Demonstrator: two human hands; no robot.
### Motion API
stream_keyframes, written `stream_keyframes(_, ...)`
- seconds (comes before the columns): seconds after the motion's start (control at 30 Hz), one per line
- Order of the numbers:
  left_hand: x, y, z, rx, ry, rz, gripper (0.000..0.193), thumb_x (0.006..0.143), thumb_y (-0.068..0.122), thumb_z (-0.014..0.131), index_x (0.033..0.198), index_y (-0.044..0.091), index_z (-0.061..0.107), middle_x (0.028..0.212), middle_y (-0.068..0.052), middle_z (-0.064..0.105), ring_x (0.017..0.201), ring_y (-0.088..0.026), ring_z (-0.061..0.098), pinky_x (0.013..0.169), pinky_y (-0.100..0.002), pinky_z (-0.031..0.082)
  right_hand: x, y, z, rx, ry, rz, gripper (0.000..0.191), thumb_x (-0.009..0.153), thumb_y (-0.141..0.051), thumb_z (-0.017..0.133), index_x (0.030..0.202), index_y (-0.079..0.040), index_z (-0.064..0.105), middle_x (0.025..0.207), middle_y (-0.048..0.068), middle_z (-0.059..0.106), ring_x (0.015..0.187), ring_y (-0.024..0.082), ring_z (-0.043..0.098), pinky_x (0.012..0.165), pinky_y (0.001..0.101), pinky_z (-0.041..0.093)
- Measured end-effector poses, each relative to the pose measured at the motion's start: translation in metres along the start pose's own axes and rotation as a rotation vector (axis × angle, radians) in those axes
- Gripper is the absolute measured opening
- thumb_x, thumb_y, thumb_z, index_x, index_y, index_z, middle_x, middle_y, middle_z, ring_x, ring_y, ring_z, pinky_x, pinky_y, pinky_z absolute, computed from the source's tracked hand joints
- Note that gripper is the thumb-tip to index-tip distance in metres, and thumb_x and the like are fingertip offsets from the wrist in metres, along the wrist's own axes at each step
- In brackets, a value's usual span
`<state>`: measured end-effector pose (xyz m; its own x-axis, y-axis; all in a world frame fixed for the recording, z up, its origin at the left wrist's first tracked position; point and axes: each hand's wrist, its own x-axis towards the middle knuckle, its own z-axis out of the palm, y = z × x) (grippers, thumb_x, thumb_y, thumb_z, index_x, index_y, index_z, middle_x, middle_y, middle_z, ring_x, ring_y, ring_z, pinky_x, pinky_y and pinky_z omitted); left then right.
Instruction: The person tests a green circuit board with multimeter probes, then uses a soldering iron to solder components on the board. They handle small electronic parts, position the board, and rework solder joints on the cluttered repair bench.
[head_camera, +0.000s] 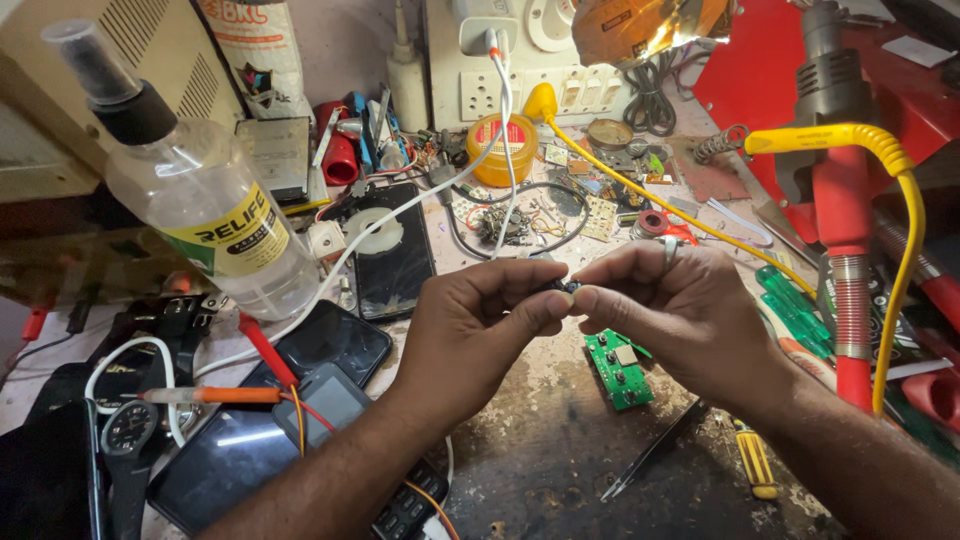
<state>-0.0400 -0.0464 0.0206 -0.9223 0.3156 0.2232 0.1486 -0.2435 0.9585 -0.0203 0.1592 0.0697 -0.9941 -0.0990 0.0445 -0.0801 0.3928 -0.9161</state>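
Left hand (470, 330) and right hand (680, 310) pinch a small black part (562, 287) between closed fingers, above the green circuit board (618, 368); fine handling under way.

Clear glossy plastic bottle (205, 205), rough stained worktop (560, 440), glossy black phone glass (395, 260)

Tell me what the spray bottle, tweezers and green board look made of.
Spray bottle: clear glossy plastic, see-through with highlights. Tweezers: likely dark metal, thin and matte. Green board: circuit laminate, probably fibreglass, green coat with small mounted parts.
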Motion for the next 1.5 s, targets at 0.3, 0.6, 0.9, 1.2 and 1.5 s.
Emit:
stream_keyframes(0.3, 0.000, 0.001, -0.001, -0.033, -0.005, 0.000, 0.030, 0.091, 0.012, 0.075, 0.116, -0.003, 0.070, 0.095, -0.009, 0.078, 0.085, -0.013, 0.075, 0.080, -0.029, 0.065, 0.000, -0.001, 0.001, -0.038, 0.022, -0.012, 0.026, 0.084, -0.022, 0.077, 0.105, -0.007, 0.079, 0.079, 0.005, 0.082, 0.068, 0.005, 0.074, 0.044, 0.0200, 0.052)
stream_keyframes(0.6, 0.002, 0.003, 0.000, -0.056, 0.034, -0.042, 0.030, 0.089, 0.012, 0.077, 0.114, -0.004, 0.071, 0.093, -0.010, 0.078, 0.084, -0.013, 0.076, 0.079, -0.030, 0.066, 0.002, 0.000, 0.002, -0.021, 0.045, -0.029, 0.023, 0.085, -0.020, 0.077, 0.103, -0.006, 0.080, 0.078, 0.005, 0.081, 0.064, 0.006, 0.070, 0.042, 0.0207, 0.050)
stream_keyframes(0.9, 0.001, 0.001, 0.000, -0.057, 0.001, 0.020, 0.033, 0.088, 0.010, 0.078, 0.117, -0.004, 0.069, 0.098, -0.009, 0.078, 0.088, -0.012, 0.074, 0.081, -0.029, 0.064, 0.002, 0.005, 0.003, 0.017, 0.047, -0.054, 0.022, 0.087, -0.018, 0.077, 0.104, -0.004, 0.079, 0.080, 0.004, 0.080, 0.064, 0.003, 0.069, 0.044, 0.0190, 0.049)
stream_keyframes(1.2, 0.002, 0.002, 0.002, -0.051, 0.048, -0.041, 0.030, 0.088, 0.010, 0.077, 0.114, -0.004, 0.070, 0.094, -0.010, 0.078, 0.084, -0.013, 0.075, 0.078, -0.029, 0.066, 0.003, 0.008, 0.005, 0.056, 0.040, -0.045, 0.020, 0.088, -0.014, 0.076, 0.104, -0.003, 0.079, 0.078, 0.003, 0.079, 0.055, 0.002, 0.061, 0.040, 0.0191, 0.044)
stream_keyframes(1.5, 0.001, 0.003, 0.002, -0.065, 0.053, -0.053, 0.029, 0.089, 0.010, 0.076, 0.114, -0.003, 0.070, 0.094, -0.010, 0.078, 0.084, -0.013, 0.075, 0.078, -0.029, 0.066, 0.003, 0.011, 0.007, 0.053, 0.055, -0.062, 0.018, 0.087, -0.013, 0.077, 0.102, -0.003, 0.079, 0.076, 0.003, 0.077, 0.054, 0.002, 0.060, 0.041, 0.0190, 0.043)
